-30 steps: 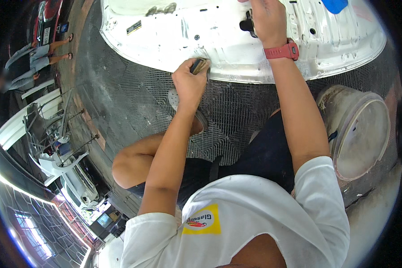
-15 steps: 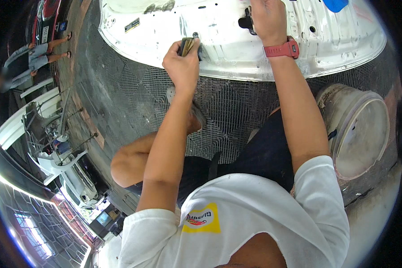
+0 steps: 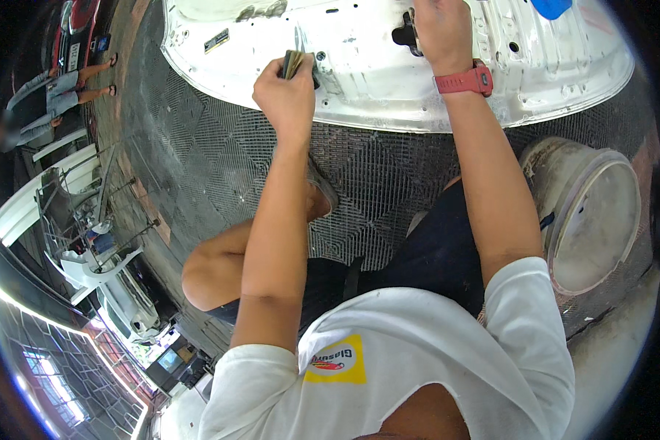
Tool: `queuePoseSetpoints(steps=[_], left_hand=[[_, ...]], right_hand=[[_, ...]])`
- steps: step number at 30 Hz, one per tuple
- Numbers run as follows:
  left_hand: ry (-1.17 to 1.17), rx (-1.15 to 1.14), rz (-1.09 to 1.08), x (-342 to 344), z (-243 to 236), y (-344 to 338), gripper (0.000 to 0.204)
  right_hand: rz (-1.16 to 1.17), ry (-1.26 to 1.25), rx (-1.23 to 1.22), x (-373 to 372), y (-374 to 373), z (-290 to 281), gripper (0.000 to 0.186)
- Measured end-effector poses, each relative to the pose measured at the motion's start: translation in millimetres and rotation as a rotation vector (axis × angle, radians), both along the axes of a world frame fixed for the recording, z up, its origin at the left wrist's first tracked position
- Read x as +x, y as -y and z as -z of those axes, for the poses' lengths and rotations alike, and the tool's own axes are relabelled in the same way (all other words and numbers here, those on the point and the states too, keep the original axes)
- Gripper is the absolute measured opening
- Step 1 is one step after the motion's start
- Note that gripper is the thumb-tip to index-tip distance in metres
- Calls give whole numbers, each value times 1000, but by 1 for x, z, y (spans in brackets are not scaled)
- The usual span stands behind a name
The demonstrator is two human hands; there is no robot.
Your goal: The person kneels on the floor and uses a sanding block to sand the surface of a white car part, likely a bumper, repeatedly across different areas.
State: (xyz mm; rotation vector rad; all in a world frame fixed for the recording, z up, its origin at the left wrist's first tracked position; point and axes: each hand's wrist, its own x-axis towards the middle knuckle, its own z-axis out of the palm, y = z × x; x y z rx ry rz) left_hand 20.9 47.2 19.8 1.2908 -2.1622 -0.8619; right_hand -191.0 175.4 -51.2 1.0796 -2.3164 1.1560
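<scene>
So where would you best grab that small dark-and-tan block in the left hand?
Probably pinch the block by its far end, coming from beyond the fingertips, opposite the wrist: that end pokes out, while the thumb and fingers of the left hand cover much of its sides.

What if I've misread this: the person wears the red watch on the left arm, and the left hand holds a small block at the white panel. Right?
Not quite: the head view shows the red watch on the right arm. The rest stands: the left hand holds a small block at the white panel.
</scene>
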Motion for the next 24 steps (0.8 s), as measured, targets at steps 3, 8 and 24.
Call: queuePoseSetpoints(steps=[3, 8, 24], left_hand=[[90, -124, 97, -4, -6, -3, 26], [89, -306, 206, -10, -1, 18, 22], [111, -246, 205, -49, 11, 57, 33]], right_hand=[[57, -123, -39, 1, 1, -2, 15], [77, 39, 226, 0, -1, -10, 15], [72, -19, 166, 0, 2, -6, 13]])
